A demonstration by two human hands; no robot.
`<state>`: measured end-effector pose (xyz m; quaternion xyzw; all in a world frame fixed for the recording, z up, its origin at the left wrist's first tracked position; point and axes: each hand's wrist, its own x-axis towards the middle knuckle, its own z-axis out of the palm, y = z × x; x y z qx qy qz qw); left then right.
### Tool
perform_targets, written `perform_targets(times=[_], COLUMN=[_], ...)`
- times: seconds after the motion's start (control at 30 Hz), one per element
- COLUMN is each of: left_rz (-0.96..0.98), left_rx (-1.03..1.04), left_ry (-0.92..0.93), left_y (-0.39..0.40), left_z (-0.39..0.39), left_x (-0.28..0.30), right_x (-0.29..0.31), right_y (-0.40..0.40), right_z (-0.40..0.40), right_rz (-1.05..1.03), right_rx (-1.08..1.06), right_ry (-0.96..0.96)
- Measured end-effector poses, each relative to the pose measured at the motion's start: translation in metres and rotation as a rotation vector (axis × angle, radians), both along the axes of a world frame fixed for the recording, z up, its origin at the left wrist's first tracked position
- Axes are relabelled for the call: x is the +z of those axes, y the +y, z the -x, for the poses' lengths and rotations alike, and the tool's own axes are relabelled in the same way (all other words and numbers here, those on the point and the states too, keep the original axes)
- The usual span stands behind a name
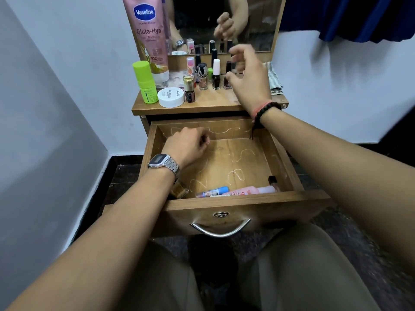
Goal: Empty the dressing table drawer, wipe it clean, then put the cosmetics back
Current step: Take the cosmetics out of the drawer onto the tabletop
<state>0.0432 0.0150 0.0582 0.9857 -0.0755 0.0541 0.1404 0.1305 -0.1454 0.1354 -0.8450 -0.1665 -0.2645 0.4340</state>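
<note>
Open drawer (226, 204) below the tabletop (208, 102). Left hand (187, 145), fingers curled and holding nothing visible, sits inside at the back left. Right hand (248, 77), fingers loosely spread and blurred, hovers over the nail polish bottles (216, 75) on top. Two tubes (235, 191) and a small bottle (179, 189) lie along the drawer's front.

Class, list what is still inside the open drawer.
Along the front of the drawer: a blue-capped tube, a pink bottle, a small black-capped vial and an amber bottle. The left hand and forearm cover the left part.
</note>
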Motion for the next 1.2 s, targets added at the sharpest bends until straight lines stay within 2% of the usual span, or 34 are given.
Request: perform_targets(times=[0.07,0.17,0.27,0.37,0.57,0.73,0.97,1.2], left_rz=[-0.001,-0.028,-0.048,-0.040,-0.151,-0.267,-0.366,-0.242], left_rx=[0.016,0.031,0.016,-0.033,-0.040,0.093,0.136,0.106], left_ry=[0.007,0.007,0.061,0.168,0.406,0.453,0.495,0.546], left_y=[0.000,0.001,0.002,0.001,0.022,0.019,0.004,0.002], left_z=[0.001,0.004,0.011,0.023,0.064,0.079,0.081,0.083], left_x=[0.001,0.004,0.009,0.015,0.022,0.023,0.027,0.025], right_x=[-0.007,-0.021,-0.031,-0.036,-0.034,-0.024,-0.038,-0.038], right_y=[-0.002,-0.010,-0.026,-0.046,-0.063,-0.052,-0.065,-0.064], right_z=[0.027,0.064,0.091,0.114,0.151,0.179,0.216,0.217], right_rz=[0.094,0.360,0.623,0.772,0.538,0.533,0.523,0.623], right_rx=[0.161,0.372,0.456,0.456,0.380,0.360,0.342,0.362], right_ry=[0.076,0.197,0.383,0.516,0.599,0.612,0.586,0.555])
